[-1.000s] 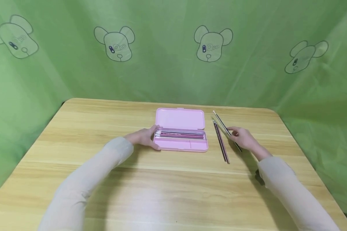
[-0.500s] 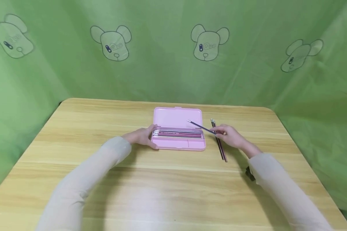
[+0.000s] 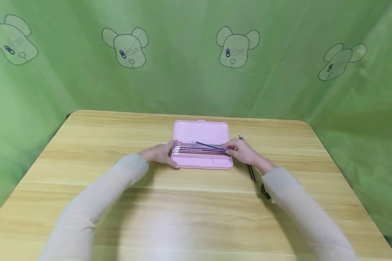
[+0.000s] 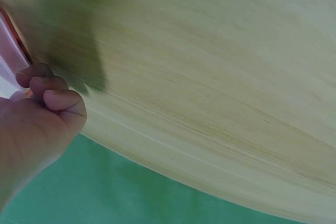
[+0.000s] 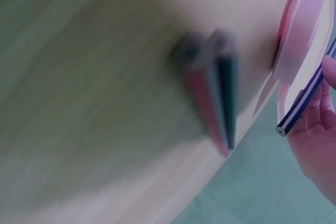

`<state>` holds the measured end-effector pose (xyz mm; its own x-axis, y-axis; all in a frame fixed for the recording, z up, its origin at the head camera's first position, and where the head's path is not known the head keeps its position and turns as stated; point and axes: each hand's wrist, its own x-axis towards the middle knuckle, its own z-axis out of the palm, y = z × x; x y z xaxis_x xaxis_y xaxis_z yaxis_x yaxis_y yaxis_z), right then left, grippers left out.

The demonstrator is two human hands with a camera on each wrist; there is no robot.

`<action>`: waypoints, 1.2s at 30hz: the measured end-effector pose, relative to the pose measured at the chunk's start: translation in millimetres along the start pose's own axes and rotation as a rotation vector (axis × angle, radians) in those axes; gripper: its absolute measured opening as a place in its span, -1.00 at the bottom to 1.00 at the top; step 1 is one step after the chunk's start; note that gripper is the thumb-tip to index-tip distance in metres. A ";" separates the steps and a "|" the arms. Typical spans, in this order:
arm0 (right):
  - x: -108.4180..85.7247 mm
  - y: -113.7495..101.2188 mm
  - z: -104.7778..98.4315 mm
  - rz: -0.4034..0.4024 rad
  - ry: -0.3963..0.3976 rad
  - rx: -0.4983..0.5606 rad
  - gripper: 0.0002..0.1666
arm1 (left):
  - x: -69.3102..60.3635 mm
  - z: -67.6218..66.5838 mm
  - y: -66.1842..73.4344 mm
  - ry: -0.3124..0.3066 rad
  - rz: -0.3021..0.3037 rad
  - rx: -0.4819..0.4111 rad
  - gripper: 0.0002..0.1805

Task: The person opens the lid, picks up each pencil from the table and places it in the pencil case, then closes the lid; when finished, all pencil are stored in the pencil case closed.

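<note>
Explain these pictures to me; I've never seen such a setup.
There is no machine here, only a person's left hand and right hand, both bare. The wide pictures come from a camera on the head, looking down at a table; the two smaller ones come from cameras on the wrists. On the table lies an open pink case with pencils lined up inside. Two loose pencils lie to its right. The left hand holds the case's left end; the right hand holds a dark pencil slantwise over the case.
</note>
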<state>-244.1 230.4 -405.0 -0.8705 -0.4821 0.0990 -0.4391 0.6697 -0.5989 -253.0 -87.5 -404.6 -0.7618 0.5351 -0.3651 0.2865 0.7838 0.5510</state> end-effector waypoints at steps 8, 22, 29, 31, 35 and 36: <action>14.3 -11.5 12.3 -0.038 -0.032 -0.039 -0.75 | 0.8 -0.4 1.0 -0.003 0.002 -0.010 0.16; 33.1 -21.0 25.8 -0.062 -0.098 -0.087 -0.74 | 4.2 -0.4 -0.8 -0.001 0.015 0.008 0.14; 40.5 -22.8 30.8 -0.059 -0.111 -0.128 -0.71 | 12.6 1.7 -13.2 0.008 0.040 -0.003 0.19; 41.8 -22.5 31.9 -0.060 -0.113 -0.142 -0.70 | 12.7 2.2 -13.3 0.006 0.037 -0.008 0.20; 43.0 -23.1 32.9 -0.081 -0.120 -0.178 -0.69 | 5.3 0.5 -5.6 -0.006 0.005 -0.015 0.16; 43.2 -23.4 33.0 -0.088 -0.122 -0.184 -0.69 | 4.4 0.6 -4.9 -0.006 0.002 -0.012 0.16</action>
<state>-264.1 175.3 -412.8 -0.7989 -0.6001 0.0411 -0.5548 0.7087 -0.4358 -257.4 -88.8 -409.4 -0.7579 0.5382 -0.3687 0.2808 0.7792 0.5604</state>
